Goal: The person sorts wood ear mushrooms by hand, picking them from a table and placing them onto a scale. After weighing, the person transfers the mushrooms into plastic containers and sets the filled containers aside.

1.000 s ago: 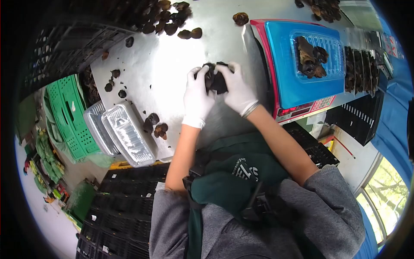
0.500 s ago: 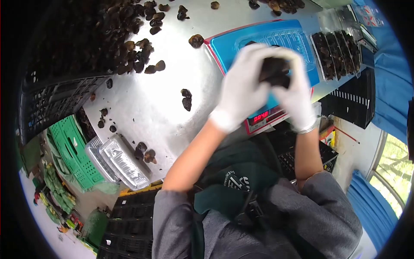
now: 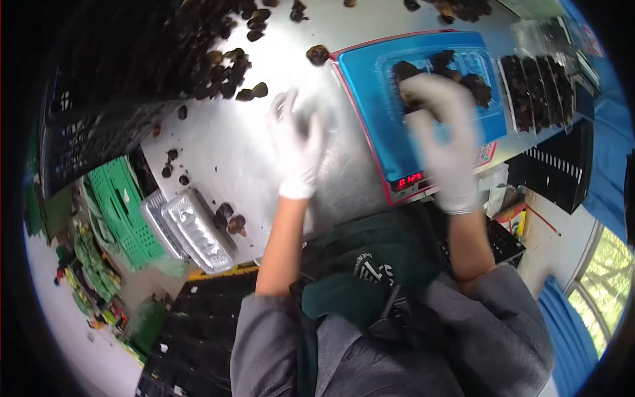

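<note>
Dark, ragged mushrooms [image 3: 477, 90] lay at one o'clock, by the right hand [image 3: 448, 149], grip unclear; the left hand [image 3: 296, 152] was spread.

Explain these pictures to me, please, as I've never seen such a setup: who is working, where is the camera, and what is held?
There is no robot here: a person works by hand. Every picture comes from one camera worn on the head, looking forward and down.

The white-gloved left hand is over the shiny grey metal table, fingers apart, with nothing visible in its grip. The white-gloved right hand is over a transparent ribbed plastic tray on a flat, blue-topped, red-edged scale. Blur hides whether it holds any of the dark wrinkled pieces there.

More such pieces lie loose on the table, and filled transparent plastic trays stand beyond the scale.
</note>
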The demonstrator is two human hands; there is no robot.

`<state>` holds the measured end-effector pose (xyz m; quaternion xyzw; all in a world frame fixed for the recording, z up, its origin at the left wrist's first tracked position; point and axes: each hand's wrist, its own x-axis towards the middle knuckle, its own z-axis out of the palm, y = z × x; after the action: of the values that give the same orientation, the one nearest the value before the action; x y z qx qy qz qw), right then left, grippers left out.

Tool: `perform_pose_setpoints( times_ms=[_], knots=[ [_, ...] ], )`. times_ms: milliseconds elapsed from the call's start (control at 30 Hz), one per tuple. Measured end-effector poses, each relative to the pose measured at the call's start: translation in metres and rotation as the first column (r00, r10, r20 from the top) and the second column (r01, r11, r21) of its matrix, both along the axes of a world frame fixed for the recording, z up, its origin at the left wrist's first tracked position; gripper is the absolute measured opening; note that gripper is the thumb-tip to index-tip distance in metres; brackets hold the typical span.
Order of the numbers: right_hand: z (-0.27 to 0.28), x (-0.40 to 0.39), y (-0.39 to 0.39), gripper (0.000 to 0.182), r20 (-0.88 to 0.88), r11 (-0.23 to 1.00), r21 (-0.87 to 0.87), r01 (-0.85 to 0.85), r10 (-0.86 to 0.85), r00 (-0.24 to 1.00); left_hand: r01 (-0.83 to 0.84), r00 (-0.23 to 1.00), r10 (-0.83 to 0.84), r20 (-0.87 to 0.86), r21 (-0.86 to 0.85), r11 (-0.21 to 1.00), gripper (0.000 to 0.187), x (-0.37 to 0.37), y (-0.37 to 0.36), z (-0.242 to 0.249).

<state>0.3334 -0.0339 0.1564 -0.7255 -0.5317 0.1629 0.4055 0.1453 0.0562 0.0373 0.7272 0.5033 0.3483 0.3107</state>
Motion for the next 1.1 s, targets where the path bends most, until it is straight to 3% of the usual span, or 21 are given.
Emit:
perform_pose_setpoints(
  times_ms=[33, 67, 100, 167, 200, 233, 300, 433, 533, 567, 633, 700, 767, 833, 933, 1033, 1100],
  knots=[
    [-0.014, -0.029, 0.001, 0.033, -0.025, 0.994, 0.006, -0.114, 0.114, 0.993, 0.032, 0.977, -0.033, -0.211, -0.009, 0.999, 0.059, -0.018, -0.006, -0.001],
    [-0.040, -0.063, -0.001, 0.029, -0.380, 0.987, -0.021, -0.157, 0.137, 0.915, 0.063, 0.930, -0.068, -0.360, -0.025, 0.998, 0.066, -0.034, -0.016, -0.015],
    [-0.051, -0.086, 0.001, 0.026, -0.460, 0.930, -0.025, -0.366, 0.315, 0.830, 0.131, 0.906, -0.170, -0.387, -0.124, 0.984, 0.066, -0.050, -0.025, -0.030],
    [-0.077, -0.125, -0.011, 0.025, -0.449, 0.900, 0.052, -0.432, 0.407, 0.795, 0.088, 0.822, -0.127, -0.556, -0.096, 0.991, 0.052, -0.058, -0.039, -0.064],
    [-0.062, -0.130, -0.014, 0.026, -0.522, 0.840, -0.107, -0.532, 0.408, 0.749, 0.103, 0.921, -0.129, -0.368, -0.089, 0.991, 0.041, -0.064, -0.043, -0.085],
    [-0.071, -0.139, -0.022, 0.026, -0.444, 0.832, -0.050, -0.553, 0.477, 0.758, 0.114, 0.977, -0.128, -0.170, -0.089, 0.990, 0.030, -0.071, -0.046, -0.101],
    [-0.068, -0.136, -0.031, 0.024, -0.455, 0.810, -0.014, -0.586, 0.517, 0.725, 0.100, 0.989, -0.104, -0.106, -0.040, 0.994, 0.027, -0.062, -0.039, -0.068],
    [-0.079, -0.110, -0.048, 0.023, -0.401, 0.875, 0.019, -0.483, 0.449, 0.798, 0.058, 0.997, -0.056, 0.058, -0.032, 0.998, 0.021, -0.025, -0.020, -0.017],
    [-0.064, -0.087, -0.060, 0.022, -0.505, 0.924, -0.075, -0.376, 0.290, 0.813, 0.270, 0.933, -0.267, 0.239, 0.021, 0.963, 0.027, 0.038, -0.004, 0.047],
    [-0.065, -0.078, -0.065, 0.021, -0.452, 0.934, 0.006, -0.357, 0.322, 0.832, 0.318, 0.904, -0.359, 0.233, 0.194, 0.928, 0.029, 0.059, 0.003, 0.046],
    [-0.045, -0.056, -0.071, 0.019, -0.308, 0.955, 0.035, -0.295, 0.291, 0.906, 0.474, 0.819, -0.512, 0.260, 0.197, 0.858, 0.032, 0.093, 0.014, 0.060],
    [-0.035, -0.032, -0.070, 0.018, -0.098, 0.991, 0.127, -0.031, 0.044, 0.994, 0.573, 0.802, -0.593, 0.076, 0.182, 0.799, 0.034, 0.116, 0.022, 0.071],
    [-0.035, 0.003, -0.066, 0.021, -0.034, 0.962, 0.136, 0.237, -0.235, 0.972, 0.553, 0.824, -0.563, 0.063, 0.125, 0.824, 0.035, 0.120, 0.021, 0.072],
    [-0.040, 0.041, -0.057, 0.019, 0.205, 0.949, 0.148, 0.278, -0.305, 0.930, 0.531, 0.841, -0.536, 0.067, 0.082, 0.843, 0.037, 0.118, 0.018, 0.073],
    [-0.034, 0.055, -0.045, 0.028, 0.414, 0.967, -0.044, 0.250, -0.210, 0.886, 0.498, 0.861, -0.502, 0.077, 0.063, 0.865, 0.038, 0.101, 0.008, 0.064],
    [-0.043, 0.055, -0.040, 0.034, 0.428, 0.962, -0.140, 0.232, -0.153, 0.891, 0.481, 0.877, -0.481, -0.022, 0.053, 0.875, 0.038, 0.094, -0.009, 0.055],
    [-0.045, 0.058, -0.039, 0.027, 0.404, 0.969, -0.130, 0.209, -0.141, 0.904, 0.466, 0.884, -0.464, -0.046, 0.052, 0.883, 0.037, 0.096, -0.017, 0.053]
  ],
)
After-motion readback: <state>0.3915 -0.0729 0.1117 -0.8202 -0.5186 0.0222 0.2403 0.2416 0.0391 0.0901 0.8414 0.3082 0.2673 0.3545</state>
